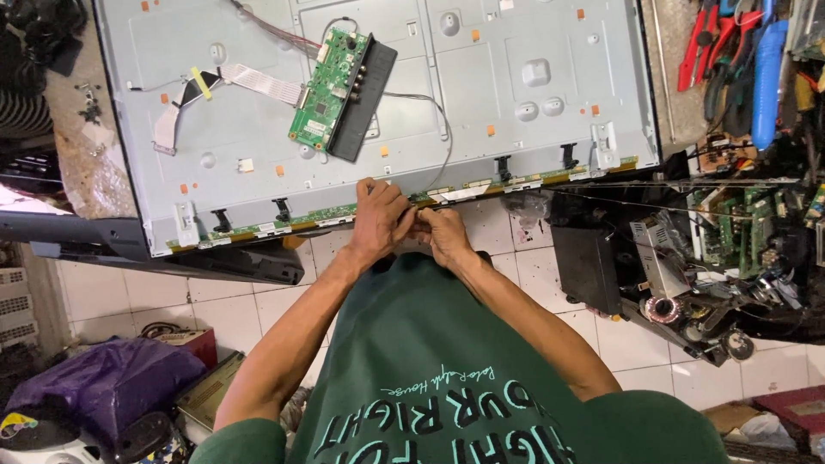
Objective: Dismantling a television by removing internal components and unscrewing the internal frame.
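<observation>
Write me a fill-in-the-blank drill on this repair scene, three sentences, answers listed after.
1. Both the left hand and the right hand work at the near ____ of the grey panel back.
2. The circuit board lying on the panel is ____ in colour.
3. The person's shirt is dark ____.

Missing words: edge; green; green

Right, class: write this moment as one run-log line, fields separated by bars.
left hand at panel near edge | right hand beside it, fingers together on edge strip | green circuit board on panel, untouched
</observation>
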